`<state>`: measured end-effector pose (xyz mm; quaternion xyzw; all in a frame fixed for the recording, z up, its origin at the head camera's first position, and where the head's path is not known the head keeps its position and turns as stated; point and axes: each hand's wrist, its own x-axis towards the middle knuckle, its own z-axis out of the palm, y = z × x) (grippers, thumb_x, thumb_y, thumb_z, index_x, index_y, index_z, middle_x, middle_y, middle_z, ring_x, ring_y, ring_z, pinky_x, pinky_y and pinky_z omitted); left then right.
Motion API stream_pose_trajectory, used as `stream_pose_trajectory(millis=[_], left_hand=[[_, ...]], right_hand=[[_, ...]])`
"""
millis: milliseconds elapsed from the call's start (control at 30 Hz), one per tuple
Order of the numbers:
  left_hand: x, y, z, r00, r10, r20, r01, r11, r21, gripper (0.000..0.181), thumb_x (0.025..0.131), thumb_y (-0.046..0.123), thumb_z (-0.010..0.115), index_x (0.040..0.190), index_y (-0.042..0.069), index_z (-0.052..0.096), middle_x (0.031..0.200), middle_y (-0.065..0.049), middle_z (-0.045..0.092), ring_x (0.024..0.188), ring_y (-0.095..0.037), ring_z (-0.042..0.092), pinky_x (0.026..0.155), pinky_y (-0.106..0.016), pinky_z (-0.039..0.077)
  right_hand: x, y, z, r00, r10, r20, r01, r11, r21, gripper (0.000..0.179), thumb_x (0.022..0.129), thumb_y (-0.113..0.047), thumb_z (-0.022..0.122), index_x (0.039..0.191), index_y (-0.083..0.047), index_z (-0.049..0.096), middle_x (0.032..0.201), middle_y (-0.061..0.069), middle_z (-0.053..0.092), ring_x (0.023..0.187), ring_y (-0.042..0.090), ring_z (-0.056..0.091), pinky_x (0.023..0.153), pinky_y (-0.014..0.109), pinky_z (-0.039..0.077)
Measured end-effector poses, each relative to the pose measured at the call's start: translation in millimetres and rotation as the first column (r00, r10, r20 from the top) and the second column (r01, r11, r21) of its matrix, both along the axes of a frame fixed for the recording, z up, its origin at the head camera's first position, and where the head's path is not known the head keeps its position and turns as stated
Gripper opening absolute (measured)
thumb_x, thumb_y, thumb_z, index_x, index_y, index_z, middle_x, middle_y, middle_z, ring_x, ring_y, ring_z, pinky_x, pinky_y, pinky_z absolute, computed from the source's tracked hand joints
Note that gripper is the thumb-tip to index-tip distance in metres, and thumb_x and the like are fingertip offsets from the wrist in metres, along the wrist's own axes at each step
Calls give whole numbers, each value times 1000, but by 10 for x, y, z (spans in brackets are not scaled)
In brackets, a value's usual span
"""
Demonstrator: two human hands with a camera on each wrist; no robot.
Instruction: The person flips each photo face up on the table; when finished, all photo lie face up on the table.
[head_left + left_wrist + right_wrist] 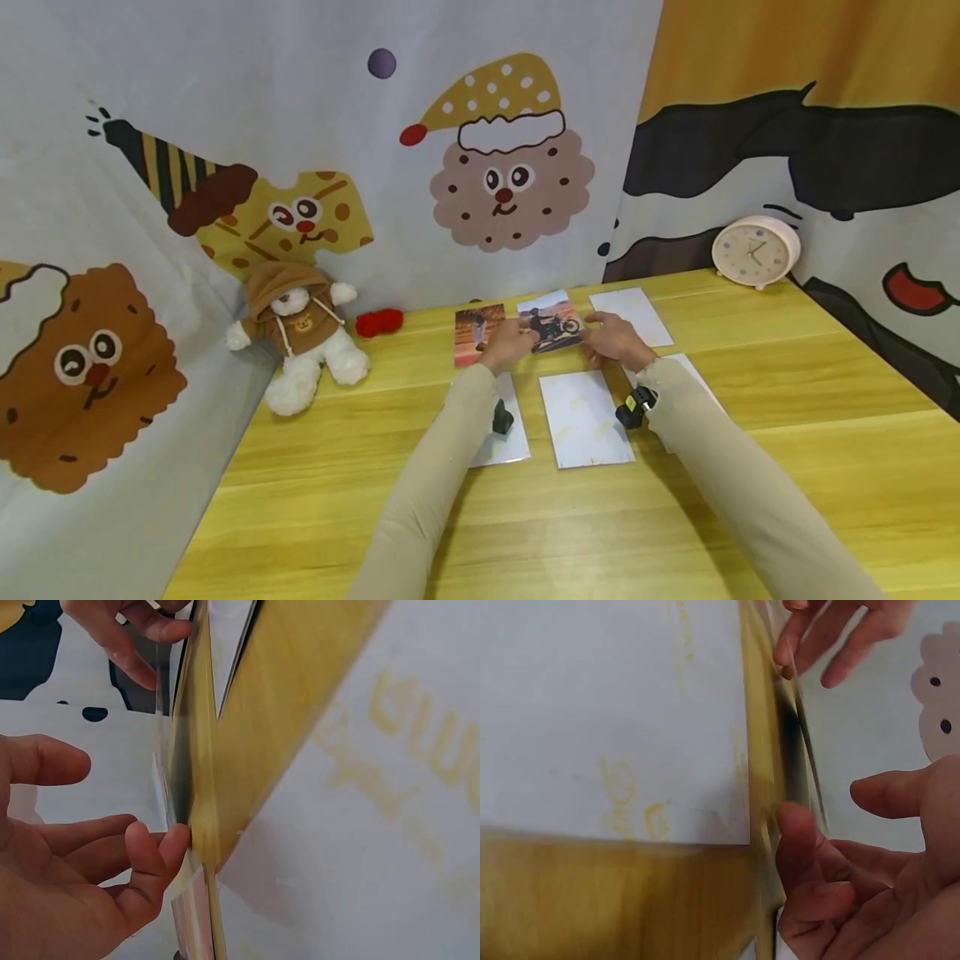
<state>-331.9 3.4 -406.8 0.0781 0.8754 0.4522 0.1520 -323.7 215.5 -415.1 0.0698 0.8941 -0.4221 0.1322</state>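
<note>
A photo card of a motorcycle [557, 325] lies at the back of the table between my hands. My left hand [510, 343] is at its left edge. In the left wrist view the fingertips [177, 838] reach the card's edge, the thumb held away. My right hand [617, 340] is by the right edge, thumb and fingers [799, 825] apart in the right wrist view. Another photo card [468, 329] with orange tones lies just left, partly behind my left hand. Seen edge-on, the cards' contact with the table is hard to tell.
White cards lie around: one at the back right [637, 315], one at front middle [585, 417], one under my left forearm [513, 446], one partly behind my right wrist [693, 371]. A plush bear [303, 325], red object [378, 322] and clock [756, 252] stand along the back.
</note>
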Motion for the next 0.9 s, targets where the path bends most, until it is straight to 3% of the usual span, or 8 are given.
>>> stream_pose_trajectory(millis=[67,167,267,400,533,700,767,900], left_hand=[[-1,6,-7,1000,-3,-4,3,1000,-3,55,103,31,51,153,10,43,158,-6,46,84,-19,54,91,-41,50],[2,9,-8,1000,-3,-1,4,1000,13,55,103,31,51,153,9,42,158,-7,45,80,-19,48,87,-41,47],[4,2,-8,1000,-2,4,1,999,33,55,103,31,51,153,9,41,159,-7,43,115,-22,58,100,-45,49],[0,7,-18,1000,-11,24,10,999,42,56,103,31,51,154,9,40,160,-8,42,145,-30,43,115,-53,42],[-11,35,-35,1000,19,12,-19,999,28,53,103,30,52,152,11,44,139,-9,62,111,-22,62,95,-45,54],[-6,91,-57,991,89,-103,-76,989,123,43,103,25,53,143,10,54,120,-9,70,86,-19,60,76,-39,53],[-4,150,-55,987,103,-124,-76,976,205,38,103,22,54,138,8,59,130,-11,65,104,-23,64,86,-40,55],[5,324,-55,995,90,-30,-72,920,385,33,102,14,53,132,5,63,134,-15,64,120,-34,63,99,-47,55]], right_hand=[[10,-18,-2,999,32,-32,-29,995,97,58,103,-28,50,153,-1,34,84,9,67,60,16,61,60,27,48],[25,-45,7,993,93,-76,-73,969,237,60,102,-31,50,149,4,37,94,16,68,72,21,62,68,31,49],[37,-52,18,988,134,-80,-102,943,318,62,102,-33,50,149,5,36,122,26,63,93,29,60,82,40,51],[47,-21,29,990,138,-42,-114,926,360,67,101,-35,49,152,5,31,143,31,49,113,37,55,101,53,49],[60,38,57,987,150,-48,-123,923,365,68,102,-36,49,151,7,31,148,33,44,126,43,51,110,58,43],[68,147,120,973,200,-118,-153,935,321,57,103,-33,51,144,7,44,108,25,71,90,33,69,80,41,56],[55,223,156,972,194,-130,-150,945,290,53,103,-32,51,140,6,49,92,19,73,74,24,68,66,33,53],[19,435,190,975,170,-143,-126,953,275,48,103,-33,51,134,4,56,105,21,72,86,26,69,71,33,54]])
